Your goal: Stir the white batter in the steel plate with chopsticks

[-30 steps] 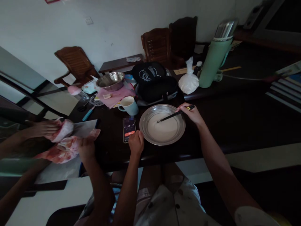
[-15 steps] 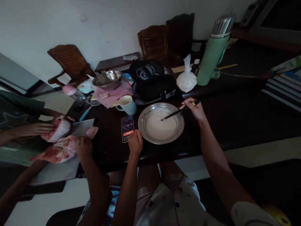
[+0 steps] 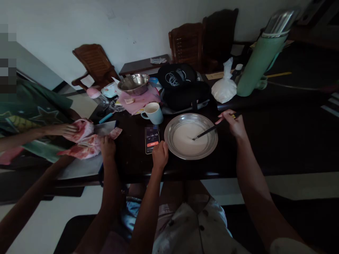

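Observation:
A shallow metal bowl holding a milky, off-white liquid sits on the dark table in front of me. My left hand is closed at the bowl's near left rim, with the thumb along the edge. My right hand, to the right of the bowl, grips dark chopsticks. Their tips dip into the liquid, which shows a faint swirl. Just left of the bowl lies a phone with a timer on its lit screen, close to my left hand.
At left, other people's hands hold raw meat over a board. Behind the bowl stand a mug, a black case, a tied bag of white powder and a green thermos. A steel basin sits farther back.
My view has turned left, so everything appears shifted right. My right hand keeps hold of the chopsticks, their tips still in the liquid. The phone's timer has advanced one second.

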